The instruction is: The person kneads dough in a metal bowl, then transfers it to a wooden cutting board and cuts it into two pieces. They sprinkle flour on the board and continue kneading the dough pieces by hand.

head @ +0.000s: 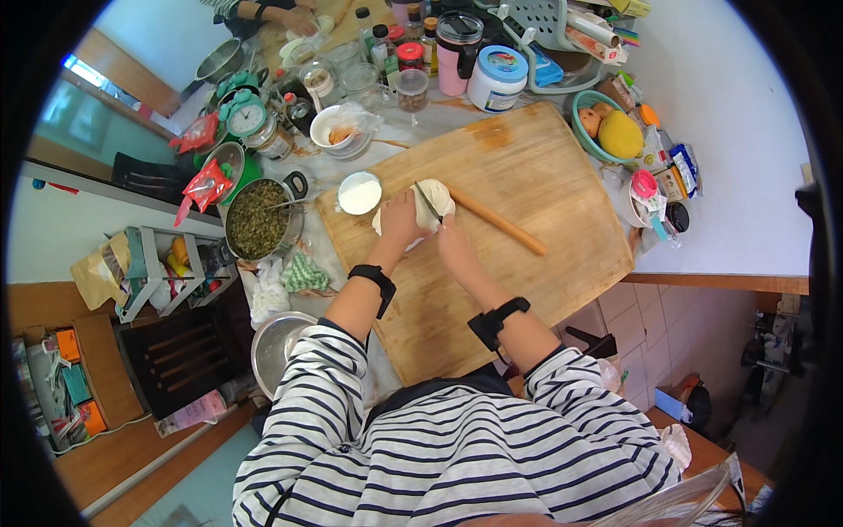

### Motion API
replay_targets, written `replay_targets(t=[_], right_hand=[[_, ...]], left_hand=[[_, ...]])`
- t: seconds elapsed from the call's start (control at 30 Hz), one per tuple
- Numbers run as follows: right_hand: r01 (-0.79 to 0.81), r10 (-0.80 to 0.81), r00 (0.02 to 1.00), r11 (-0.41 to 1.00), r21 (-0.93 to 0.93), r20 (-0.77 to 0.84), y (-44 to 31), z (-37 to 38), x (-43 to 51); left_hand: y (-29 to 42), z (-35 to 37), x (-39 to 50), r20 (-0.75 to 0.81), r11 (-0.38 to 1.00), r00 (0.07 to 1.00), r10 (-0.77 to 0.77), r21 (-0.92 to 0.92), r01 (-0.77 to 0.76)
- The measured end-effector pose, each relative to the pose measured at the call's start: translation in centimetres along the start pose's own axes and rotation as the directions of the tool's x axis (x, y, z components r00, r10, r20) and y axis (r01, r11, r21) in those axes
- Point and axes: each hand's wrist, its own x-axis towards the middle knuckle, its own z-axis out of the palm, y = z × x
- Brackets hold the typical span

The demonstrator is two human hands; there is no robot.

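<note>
A pale lump of dough (435, 190) lies on a large wooden board (520, 165). My left hand (400, 221) presses on the dough's left part, fingers spread over it and touching it. In my right hand (456, 245) is the handle of a knife (428, 201), whose blade lies across the dough, pointing away and to the left. How deep the edge sits I cannot tell. A wooden rolling pin (504, 224) rests on the board just right of the dough. Left of the dough, a small bowl of white powder (359, 193) stands at the board's edge.
A pot of chopped green filling (257, 221) stands to the left, above a steel bowl (280, 349). Jars and a pink tumbler (456, 62) line the back beside a white tub (497, 79). A green basket of produce (602, 128) sits at the right, by the wall.
</note>
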Motion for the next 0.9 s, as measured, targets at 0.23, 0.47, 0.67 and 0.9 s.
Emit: replay_targets(t=[0.23, 0.47, 0.67, 0.9], right_hand=[[0.09, -0.056, 0.988, 0.967, -0.238, 0.146, -3.6, -1.3, 5.3], [0.103, 0.026, 0.943, 0.925, -0.366, 0.331, -2.9, -2.1, 7.6], [0.108, -0.011, 0.961, 0.934, -0.34, 0.275, 0.3, -2.9, 3.8], [-0.029, 0.032, 0.999, 0.996, -0.082, 0.035, 1.5, 2.4, 1.7]], left_hand=[[0.1, 1.0, 0.5, -0.029, 0.995, 1.0, -0.011, 0.094, 0.014], [0.9, 0.5, -0.1, -0.027, 0.986, 1.0, -0.016, 0.167, 0.02], [0.6, 0.3, 0.3, 0.005, 0.989, 0.999, -0.034, 0.144, 0.033], [0.2, 0.4, 0.5, -0.017, 0.992, 1.0, -0.019, 0.122, 0.021]])
